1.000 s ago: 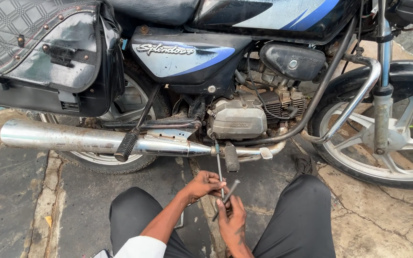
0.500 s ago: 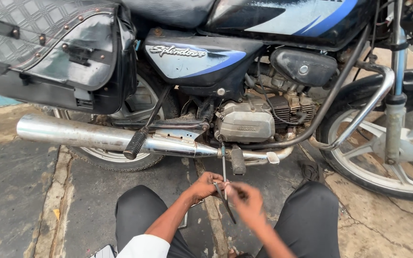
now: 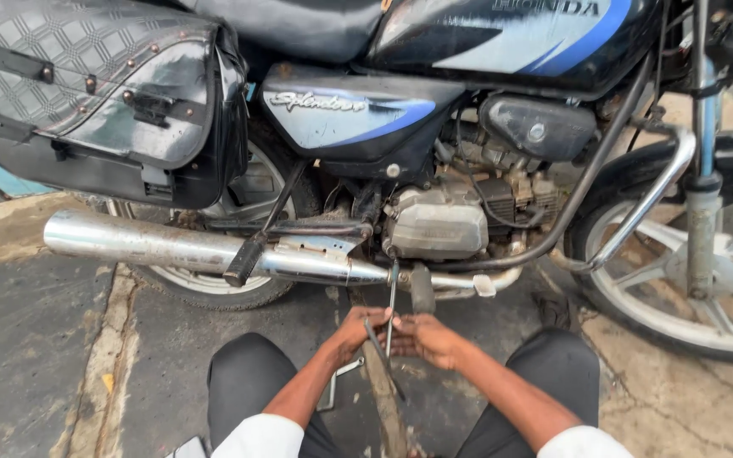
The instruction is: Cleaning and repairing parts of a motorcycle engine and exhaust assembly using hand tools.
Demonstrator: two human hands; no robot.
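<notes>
I squat facing a black and blue motorcycle (image 3: 358, 119). My left hand (image 3: 356, 330) and my right hand (image 3: 424, 336) meet low in front of its engine (image 3: 434, 222), just below the chrome exhaust pipe (image 3: 180, 248). Both hands close around thin metal rods (image 3: 389, 318): one rod runs up toward the underside of the engine, another dark one (image 3: 388, 373) slants down between my knees. Which hand grips which rod is hard to tell. A black footrest (image 3: 422, 288) hangs just above my right hand.
A black quilted saddlebag (image 3: 103, 102) hangs at the rear left. The front wheel (image 3: 706, 263) with its crash bar (image 3: 638, 212) stands at the right. A metal tool (image 3: 341, 379) lies on the cracked asphalt beside my left knee.
My head has moved closer and slightly left, so the motorcycle looks larger. My right hand has slid up from near my lap to meet the left hand at the rods.
</notes>
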